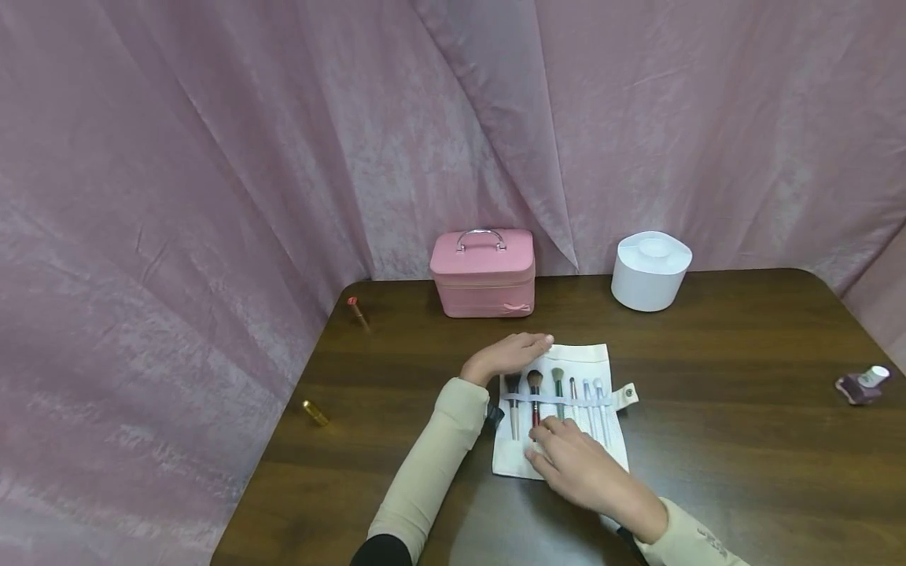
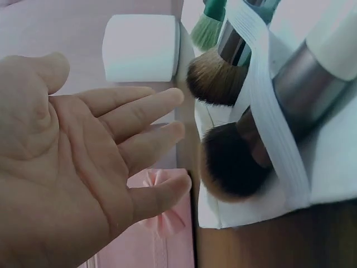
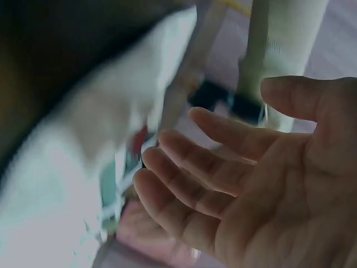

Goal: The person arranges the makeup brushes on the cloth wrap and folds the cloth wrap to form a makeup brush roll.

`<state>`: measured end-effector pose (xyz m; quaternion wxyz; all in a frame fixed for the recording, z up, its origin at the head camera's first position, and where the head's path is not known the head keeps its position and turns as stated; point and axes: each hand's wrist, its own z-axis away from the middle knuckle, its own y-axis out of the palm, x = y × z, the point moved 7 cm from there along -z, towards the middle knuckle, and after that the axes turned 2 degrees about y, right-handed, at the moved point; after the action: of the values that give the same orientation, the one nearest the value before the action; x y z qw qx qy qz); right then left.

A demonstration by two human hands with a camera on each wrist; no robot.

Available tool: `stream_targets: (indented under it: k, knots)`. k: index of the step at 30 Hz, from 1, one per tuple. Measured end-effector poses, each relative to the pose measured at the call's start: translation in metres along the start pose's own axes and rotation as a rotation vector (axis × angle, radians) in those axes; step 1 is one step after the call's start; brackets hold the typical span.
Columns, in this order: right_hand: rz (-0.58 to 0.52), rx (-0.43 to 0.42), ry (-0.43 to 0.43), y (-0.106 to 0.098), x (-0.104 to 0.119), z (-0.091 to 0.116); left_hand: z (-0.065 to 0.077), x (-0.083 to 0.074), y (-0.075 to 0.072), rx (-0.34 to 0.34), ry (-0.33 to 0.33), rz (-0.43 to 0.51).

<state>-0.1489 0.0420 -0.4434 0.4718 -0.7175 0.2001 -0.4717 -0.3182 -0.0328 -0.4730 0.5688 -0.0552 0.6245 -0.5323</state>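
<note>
A white brush roll point(image 1: 511, 462) lies unrolled on the table, with several makeup brushes tucked under its elastic band point(image 1: 524, 398). Among them are a dark-haired brush point(image 2: 234, 162), a brown-haired brush point(image 2: 215, 78) with a red handle, and a green brush point(image 2: 207, 30). My left hand point(image 1: 508, 355) is at the roll's far left corner, fingers extended and palm bare. Over the lower part of the roll hovers or rests my right hand point(image 1: 576, 465), its fingers loosely bent and holding nothing; contact cannot be told. It hides some brush handles. The right wrist view is blurred.
Behind the roll stand a pink case point(image 1: 483, 275) with a metal handle and a white lidded container point(image 1: 647, 275). A nail polish bottle point(image 1: 859, 385) lies far right. A lipstick point(image 1: 359, 313) and a gold tube point(image 1: 315, 413) are on the left. Pink curtain point(image 1: 283, 141) hangs behind.
</note>
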Motion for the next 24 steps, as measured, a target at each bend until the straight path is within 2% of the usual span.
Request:
stream_targets:
  k: [3,11,15,24]
  knots:
    - [0.007,0.044,-0.054,0.013,0.007,0.005,-0.001,0.003,0.003,0.019,-0.037,0.001]
    - [0.008,0.06,-0.081,0.027,0.013,0.011,0.003,0.012,0.01,0.051,-0.137,-0.007]
    - [0.026,0.086,-0.08,0.03,0.014,0.013,0.004,0.013,0.012,0.076,-0.139,-0.005]
    - [0.0,0.076,-0.049,0.027,0.006,0.015,0.007,0.019,0.007,0.094,-0.106,-0.024]
